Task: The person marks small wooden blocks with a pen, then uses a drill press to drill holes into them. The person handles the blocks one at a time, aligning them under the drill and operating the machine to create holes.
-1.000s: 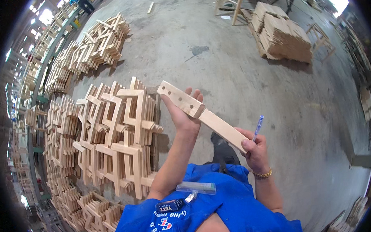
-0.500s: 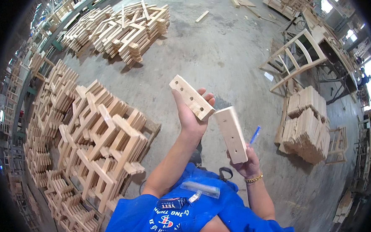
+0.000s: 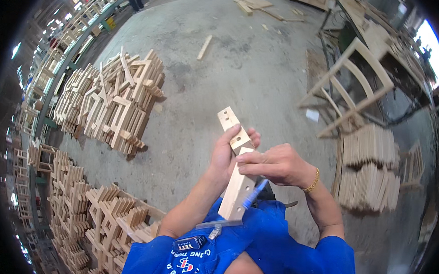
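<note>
My left hand (image 3: 221,155) is closed round a pale wooden block (image 3: 227,117) with several drilled holes in its upper face. Against the near end of that block lies a second drilled wooden block (image 3: 236,191), slanting down toward my chest. Fingers of my right hand (image 3: 283,167) pinch this nearer block close to where the two pieces meet. A blue pen (image 3: 255,193), smeared by motion, also sticks out from under my right hand, beside the block's holed side.
Stacks of angled wooden frames (image 3: 118,100) stand on the floor at left, with more frame stacks (image 3: 102,217) nearer me. To the right are a chair-like frame (image 3: 348,88) and bundled wooden strips (image 3: 371,188). A loose stick (image 3: 204,47) lies ahead on the concrete.
My right hand has moved left and up, bringing its block against the left hand's block; the two were apart. The pen now points down toward me. My view has shifted.
</note>
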The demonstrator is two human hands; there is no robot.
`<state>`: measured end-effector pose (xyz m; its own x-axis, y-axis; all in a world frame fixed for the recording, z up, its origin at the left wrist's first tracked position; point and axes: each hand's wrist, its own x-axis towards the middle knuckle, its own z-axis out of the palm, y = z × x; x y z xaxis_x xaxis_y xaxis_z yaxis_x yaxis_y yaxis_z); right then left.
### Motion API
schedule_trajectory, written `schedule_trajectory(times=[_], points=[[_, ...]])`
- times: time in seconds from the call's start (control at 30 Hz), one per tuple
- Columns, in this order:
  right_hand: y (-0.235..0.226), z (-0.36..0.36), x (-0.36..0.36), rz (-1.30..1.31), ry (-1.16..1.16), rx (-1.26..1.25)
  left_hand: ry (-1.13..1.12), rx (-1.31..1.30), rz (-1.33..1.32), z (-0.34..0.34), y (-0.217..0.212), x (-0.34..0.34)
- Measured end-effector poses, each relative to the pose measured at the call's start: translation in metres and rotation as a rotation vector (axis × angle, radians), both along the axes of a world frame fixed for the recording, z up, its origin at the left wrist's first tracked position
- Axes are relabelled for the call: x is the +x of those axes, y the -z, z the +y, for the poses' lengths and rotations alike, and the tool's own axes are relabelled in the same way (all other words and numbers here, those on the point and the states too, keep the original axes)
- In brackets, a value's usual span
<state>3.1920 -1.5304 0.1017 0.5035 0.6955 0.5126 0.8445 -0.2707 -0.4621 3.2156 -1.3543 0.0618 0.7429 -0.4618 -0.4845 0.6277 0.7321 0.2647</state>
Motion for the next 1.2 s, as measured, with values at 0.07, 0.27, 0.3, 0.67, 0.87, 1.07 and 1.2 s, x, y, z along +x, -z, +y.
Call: schedule_trajectory(times=[0.07, 0.27, 0.3, 0.67, 0.87, 1.07, 1.2], points=[[0.006, -0.012, 0.082, 0.042, -0.055, -0.061, 0.018, 0.085, 0.034, -0.015, -0.008, 0.058], [0.063, 0.0, 0.288, 0.076, -0.016, -0.013, -0.284, 0.103, 0.099, -0.023, 0.03, 0.241], [0.083, -0.003, 0.323, 0.057, 0.068, 0.104, -0.342, 0.082, 0.069, -0.027, 0.044, 0.276], [0.108, -0.058, 0.636, 1.303, 0.344, 0.718, -0.637, 0.315, -0.261, -0.079, 0.074, 0.682], [0.075, -0.114, 0.831, 0.963, 0.506, 0.642, -0.513, 0.329, -0.429, -0.138, 0.029, 0.895], [0.073, -0.156, 1.043, 0.858, 0.41, 0.703, -0.557, 0.357, -0.524, -0.182, 0.012, 1.101], [0.066, -0.178, 1.177, 0.921, 0.349, 0.57, -0.622, 0.356, -0.521, -0.191, 0.005, 1.223]])
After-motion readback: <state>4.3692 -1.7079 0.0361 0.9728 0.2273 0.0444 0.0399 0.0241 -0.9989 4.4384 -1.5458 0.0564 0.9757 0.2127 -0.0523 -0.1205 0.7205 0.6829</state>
